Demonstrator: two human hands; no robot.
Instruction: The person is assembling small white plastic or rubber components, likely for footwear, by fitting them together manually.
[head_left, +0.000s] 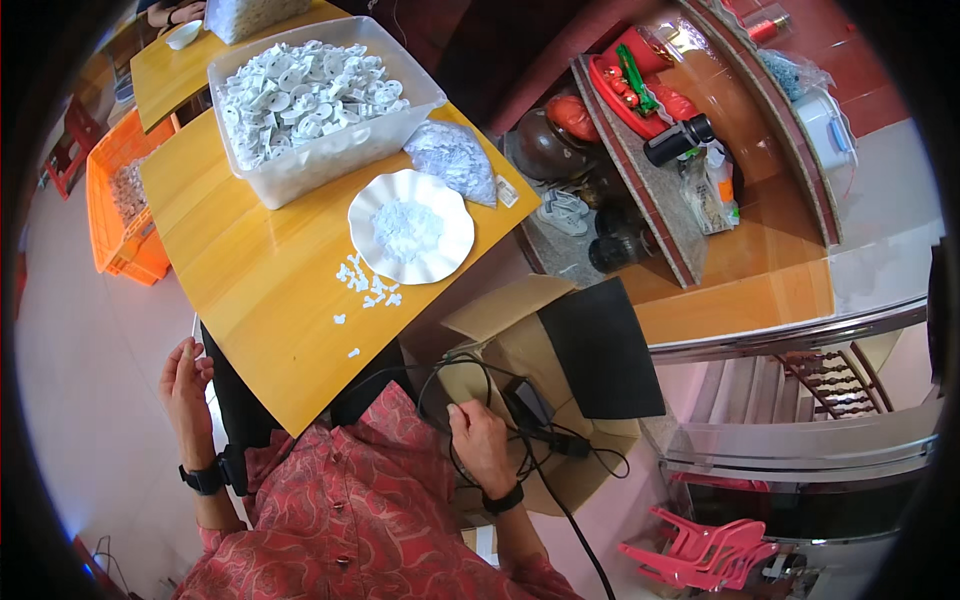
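My left hand (pixel 186 385) is raised off the left side of the yellow table (pixel 250 300), its fingers partly stretched and nothing visible in them. To the right of the table, my right hand (pixel 480 440) hovers by black cables (pixel 490 375) over an open cardboard box (pixel 600 430). Its fingers are curled in, and whatever they may hold is hidden. Small white plastic pieces (pixel 370 285) lie scattered on the tabletop. Beside them a white scalloped plate (pixel 455 250) bears a heap of small pale pieces (pixel 408 230).
A translucent bin (pixel 310 175) of white plastic parts (pixel 310 90) stands on the table, with a bag of pale pieces (pixel 450 160) alongside. An orange crate (pixel 125 240) is at left. Stone shelves (pixel 640 190) hold jars and a red tray (pixel 610 100). Pink plastic chairs (pixel 700 550) sit lower right.
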